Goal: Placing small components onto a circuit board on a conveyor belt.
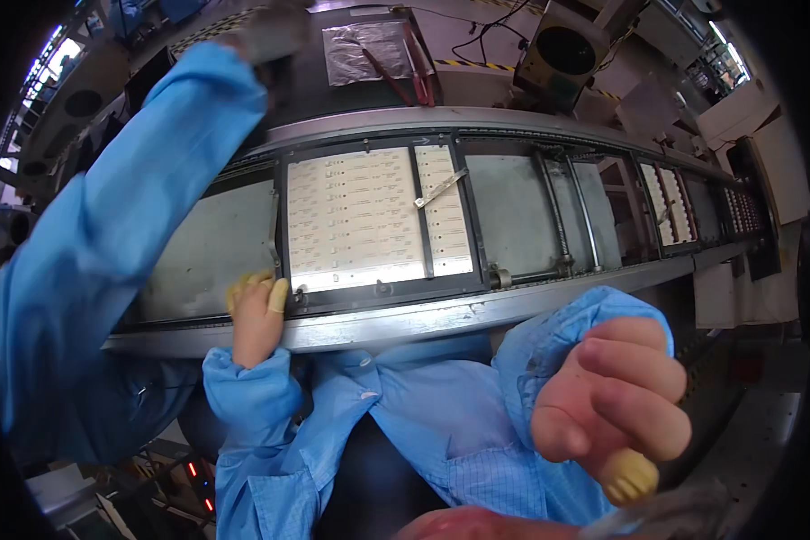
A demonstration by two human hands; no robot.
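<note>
A black carrier frame (283, 234) sits on the conveyor and holds white circuit panels (351, 216) with a small metal strip (439, 189) lying across them. My left hand (256, 310), yellow finger cots on its fingertips, rests at the frame's near left corner, touching its edge without gripping it. My right hand (616, 405) is raised close to the camera, curled into a fist with a yellow cot on the thumb. A blurred clear thing (666, 515) lies just under the thumb; I cannot tell whether the hand holds it.
A co-worker's blue sleeve (126, 216) reaches from the left across the conveyor rail (405, 324) to a gloved hand (265, 36) at the back. More loaded frames (668, 205) follow on the right. A foil sheet (364, 49) and a fan box (562, 54) stand behind.
</note>
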